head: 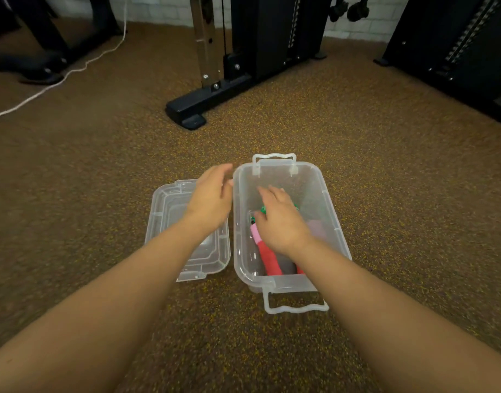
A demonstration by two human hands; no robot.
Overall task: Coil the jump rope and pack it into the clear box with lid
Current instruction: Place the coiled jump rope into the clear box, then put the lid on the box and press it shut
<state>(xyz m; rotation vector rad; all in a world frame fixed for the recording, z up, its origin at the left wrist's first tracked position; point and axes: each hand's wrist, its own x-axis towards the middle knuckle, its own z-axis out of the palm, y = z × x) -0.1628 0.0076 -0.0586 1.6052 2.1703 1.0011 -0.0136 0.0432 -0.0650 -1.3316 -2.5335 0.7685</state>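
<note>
The clear box (327,199) stands open on the speckled brown floor, with a latch handle at its near and far ends. Inside it lies the jump rope (267,258), red handles with pink ends and a bit of green cord showing. My right hand (280,219) is inside the box, fingers spread, resting on top of the rope and hiding most of the coil. My left hand (213,194) hovers just left of the box's far left rim, fingers loosely apart and holding nothing. The clear lid (164,219) lies flat on the floor left of the box, partly under my left forearm.
A black gym machine base (186,109) juts toward me on the floor beyond the box. More black equipment (453,46) stands at the right and far left. A white cord (53,83) trails across the floor at upper left.
</note>
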